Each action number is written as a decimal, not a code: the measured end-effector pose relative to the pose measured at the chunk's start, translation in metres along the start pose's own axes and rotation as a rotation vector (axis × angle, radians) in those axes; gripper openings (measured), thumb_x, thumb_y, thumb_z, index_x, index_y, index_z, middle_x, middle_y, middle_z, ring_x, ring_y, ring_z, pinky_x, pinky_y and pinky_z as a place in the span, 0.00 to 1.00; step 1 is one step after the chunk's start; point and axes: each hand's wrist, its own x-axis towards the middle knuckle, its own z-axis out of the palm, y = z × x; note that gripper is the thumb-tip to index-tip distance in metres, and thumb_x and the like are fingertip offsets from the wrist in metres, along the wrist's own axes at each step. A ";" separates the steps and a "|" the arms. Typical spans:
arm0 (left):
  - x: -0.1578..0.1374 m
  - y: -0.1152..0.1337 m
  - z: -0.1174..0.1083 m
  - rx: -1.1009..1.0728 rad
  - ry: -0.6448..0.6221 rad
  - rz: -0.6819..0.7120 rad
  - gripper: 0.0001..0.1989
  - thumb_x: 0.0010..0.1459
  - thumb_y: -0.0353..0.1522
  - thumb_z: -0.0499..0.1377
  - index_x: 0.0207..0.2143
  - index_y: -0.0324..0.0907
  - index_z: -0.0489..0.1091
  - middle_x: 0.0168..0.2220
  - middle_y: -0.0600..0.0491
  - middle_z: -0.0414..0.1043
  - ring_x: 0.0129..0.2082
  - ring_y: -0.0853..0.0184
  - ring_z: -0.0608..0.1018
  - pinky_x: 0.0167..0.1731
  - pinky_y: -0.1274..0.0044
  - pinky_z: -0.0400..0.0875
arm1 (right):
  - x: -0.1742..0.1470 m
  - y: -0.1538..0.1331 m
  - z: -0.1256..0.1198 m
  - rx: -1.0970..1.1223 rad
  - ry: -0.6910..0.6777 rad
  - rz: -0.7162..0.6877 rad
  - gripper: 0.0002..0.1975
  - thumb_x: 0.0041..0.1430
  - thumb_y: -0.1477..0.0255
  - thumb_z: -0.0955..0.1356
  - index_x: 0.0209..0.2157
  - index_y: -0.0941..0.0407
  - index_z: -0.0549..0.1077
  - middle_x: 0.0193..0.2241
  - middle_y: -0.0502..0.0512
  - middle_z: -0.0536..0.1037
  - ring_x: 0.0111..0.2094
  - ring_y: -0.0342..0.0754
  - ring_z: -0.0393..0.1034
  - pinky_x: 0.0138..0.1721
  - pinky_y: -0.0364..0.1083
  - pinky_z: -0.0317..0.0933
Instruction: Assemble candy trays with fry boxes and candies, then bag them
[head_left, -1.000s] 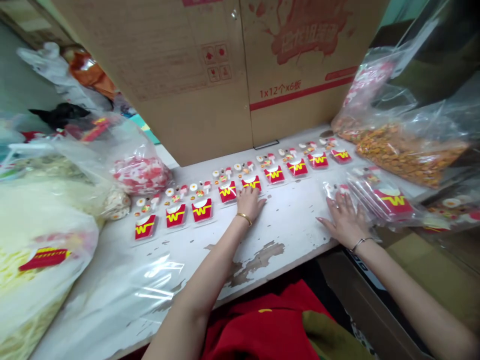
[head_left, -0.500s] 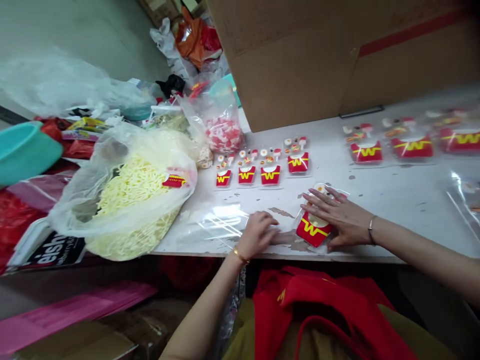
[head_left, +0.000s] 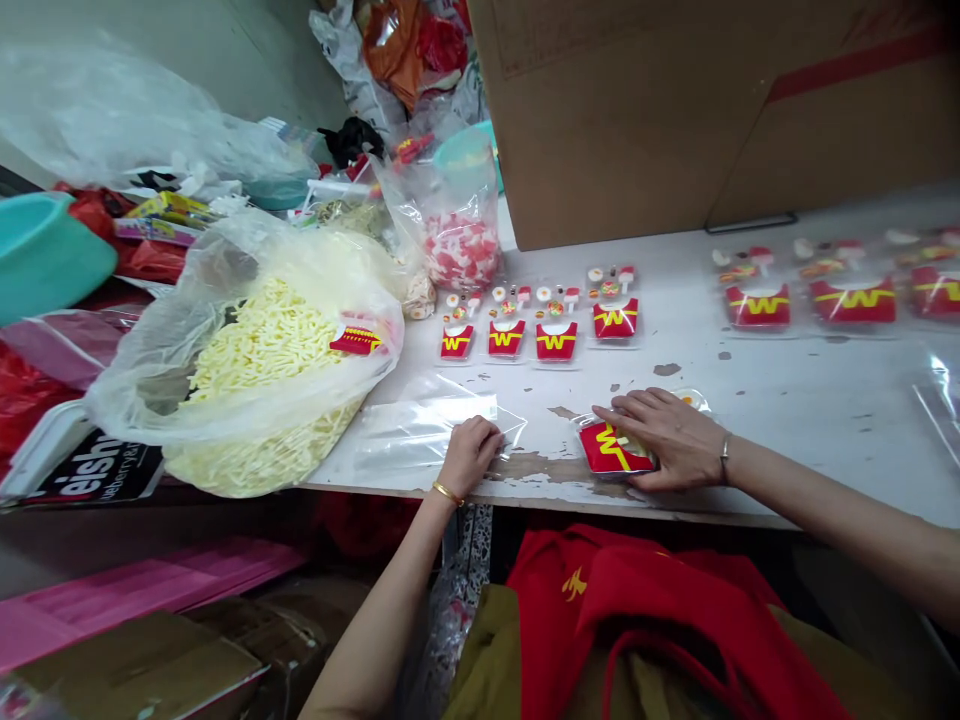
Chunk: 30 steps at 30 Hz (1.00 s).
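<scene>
My left hand (head_left: 472,452) is at the near part of the table, its fingers pinched at the edge of a clear plastic bag (head_left: 409,430) that lies flat. My right hand (head_left: 670,436) is closed over a clear packet (head_left: 611,450) holding a red fries carton with a yellow W; palm and fingers hide part of it. A small fried-egg piece shows beyond the fingers. Behind my hands, several similar packets (head_left: 555,340) lie in a row, each with a red carton and tiny food pieces. More such packets (head_left: 757,305) lie farther right.
A big open bag of pale yellow fry-like sticks (head_left: 255,350) stands at the left. Beyond it is a bag of pink and white pieces (head_left: 461,250). A large cardboard box (head_left: 615,130) blocks the back. A turquoise basin (head_left: 49,260) sits far left.
My left hand has moved left onto the clear bag, whose edge is now raised. My right hand has gone from lying spread on the packet to closing around it, and the packet has turned.
</scene>
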 end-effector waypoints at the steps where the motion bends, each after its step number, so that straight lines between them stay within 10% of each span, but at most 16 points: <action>1: 0.003 0.008 0.005 -0.052 0.005 0.009 0.09 0.61 0.34 0.51 0.29 0.41 0.65 0.30 0.53 0.66 0.34 0.67 0.68 0.36 0.75 0.61 | 0.000 -0.007 -0.002 0.011 0.021 0.016 0.45 0.47 0.54 0.67 0.63 0.59 0.53 0.52 0.68 0.66 0.51 0.63 0.59 0.50 0.58 0.50; 8: 0.024 0.058 0.034 -0.445 0.006 0.080 0.12 0.62 0.37 0.50 0.28 0.40 0.64 0.27 0.54 0.64 0.30 0.70 0.67 0.32 0.77 0.62 | -0.007 -0.034 -0.008 0.055 -0.010 0.025 0.47 0.46 0.55 0.67 0.64 0.59 0.49 0.48 0.67 0.67 0.47 0.60 0.60 0.47 0.56 0.51; 15: 0.033 0.084 0.037 -0.248 -0.052 0.350 0.10 0.60 0.37 0.52 0.35 0.42 0.68 0.34 0.50 0.67 0.36 0.65 0.69 0.38 0.73 0.64 | -0.014 -0.038 0.001 0.000 -0.019 0.163 0.46 0.44 0.54 0.68 0.61 0.61 0.55 0.44 0.66 0.69 0.44 0.60 0.60 0.45 0.55 0.53; 20: 0.025 0.108 0.032 -0.014 -0.046 0.254 0.28 0.49 0.36 0.60 0.53 0.44 0.60 0.46 0.46 0.64 0.46 0.57 0.67 0.44 0.66 0.64 | -0.012 -0.045 0.004 -0.009 0.007 0.222 0.43 0.43 0.54 0.69 0.59 0.61 0.59 0.43 0.66 0.69 0.43 0.60 0.60 0.44 0.55 0.54; 30: 0.001 0.104 0.038 0.271 0.058 0.027 0.07 0.55 0.30 0.54 0.37 0.41 0.65 0.38 0.46 0.69 0.40 0.57 0.68 0.39 0.65 0.60 | -0.016 -0.047 0.010 0.000 0.030 0.278 0.44 0.45 0.53 0.67 0.60 0.62 0.57 0.43 0.66 0.69 0.44 0.61 0.59 0.44 0.54 0.53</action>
